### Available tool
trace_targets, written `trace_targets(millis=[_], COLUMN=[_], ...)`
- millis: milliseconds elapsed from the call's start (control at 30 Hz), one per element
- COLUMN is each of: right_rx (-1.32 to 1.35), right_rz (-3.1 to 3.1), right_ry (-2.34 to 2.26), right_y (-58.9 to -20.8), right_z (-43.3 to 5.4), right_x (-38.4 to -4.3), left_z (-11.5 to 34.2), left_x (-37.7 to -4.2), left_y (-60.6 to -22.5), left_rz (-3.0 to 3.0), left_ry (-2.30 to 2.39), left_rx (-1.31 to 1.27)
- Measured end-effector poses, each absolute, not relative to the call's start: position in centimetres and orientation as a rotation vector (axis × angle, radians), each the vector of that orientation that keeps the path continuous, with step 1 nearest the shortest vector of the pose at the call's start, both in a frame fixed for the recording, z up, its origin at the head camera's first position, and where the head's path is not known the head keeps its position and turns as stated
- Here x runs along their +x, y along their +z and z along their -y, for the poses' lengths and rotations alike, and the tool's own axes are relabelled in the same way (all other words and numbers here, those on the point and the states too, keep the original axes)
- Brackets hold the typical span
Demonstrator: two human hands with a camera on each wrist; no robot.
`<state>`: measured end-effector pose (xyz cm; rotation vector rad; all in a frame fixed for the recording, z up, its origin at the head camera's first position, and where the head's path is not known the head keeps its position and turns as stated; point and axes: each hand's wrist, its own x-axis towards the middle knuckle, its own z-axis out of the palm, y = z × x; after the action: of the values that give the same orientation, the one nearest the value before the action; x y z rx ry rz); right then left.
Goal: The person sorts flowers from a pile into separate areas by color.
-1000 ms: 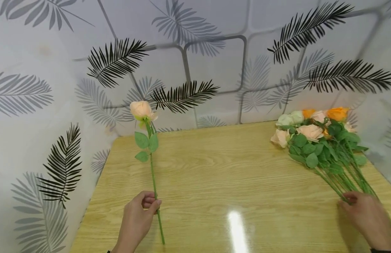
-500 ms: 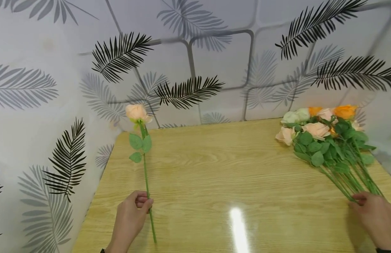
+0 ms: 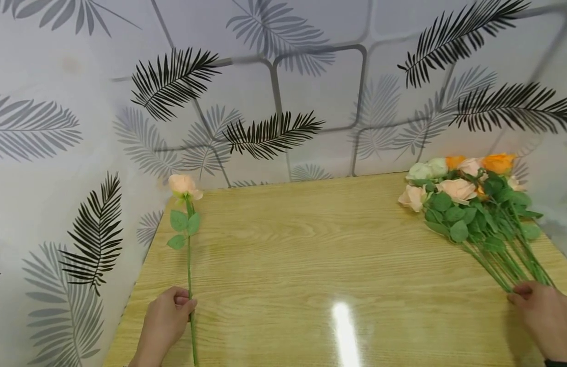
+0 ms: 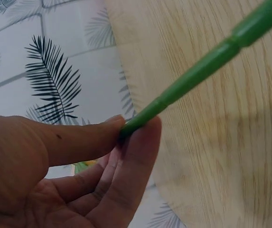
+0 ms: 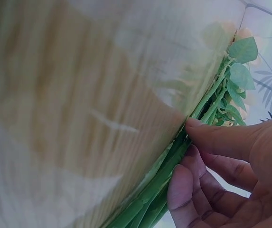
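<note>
A single peach rose (image 3: 184,185) with a long green stem stands at the table's left side in the head view. My left hand (image 3: 166,318) pinches its stem low down between thumb and fingers. The left wrist view shows that stem (image 4: 192,76) running up from the thumb and fingertips. At the right lies a bunch of roses (image 3: 457,189) in peach, orange and pale green-white, stems toward me. My right hand (image 3: 542,311) pinches stems at the bunch's lower left edge. In the right wrist view, thumb and fingers close on the green stems (image 5: 147,194); the lower stem ends are hidden in the head view.
Under both hands is a wood-grain table (image 3: 306,255), with a bright light reflection (image 3: 346,334) near its front. Behind and to the left stands a wall (image 3: 311,92) patterned with grey and black leaves, meeting the table's back edge.
My left hand has moved left with the peach rose, whose bloom now sits lower and further left. The right hand stays at the bunch's stems; the head view has shifted slightly.
</note>
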<state>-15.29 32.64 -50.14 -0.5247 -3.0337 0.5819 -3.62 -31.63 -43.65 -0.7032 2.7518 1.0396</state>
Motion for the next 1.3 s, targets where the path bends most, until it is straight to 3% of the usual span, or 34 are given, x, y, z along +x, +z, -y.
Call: trace_targets(millis=[900,1300], right_rx=[-0.589,-0.592], right_rz=[3.061,2.999], right_ry=[0.369,0.533], right_y=[-49.7,-48.9], right_z=[-32.1,-32.3], right_x=[-15.1,-14.6], left_z=[36.5,37.6], left_x=[-4.2,-4.6], left_y=[-46.0,-46.4], left_rz=[-2.657,-2.725], left_ry=[0.821,0.746], left_rx=[-0.744,-0.727])
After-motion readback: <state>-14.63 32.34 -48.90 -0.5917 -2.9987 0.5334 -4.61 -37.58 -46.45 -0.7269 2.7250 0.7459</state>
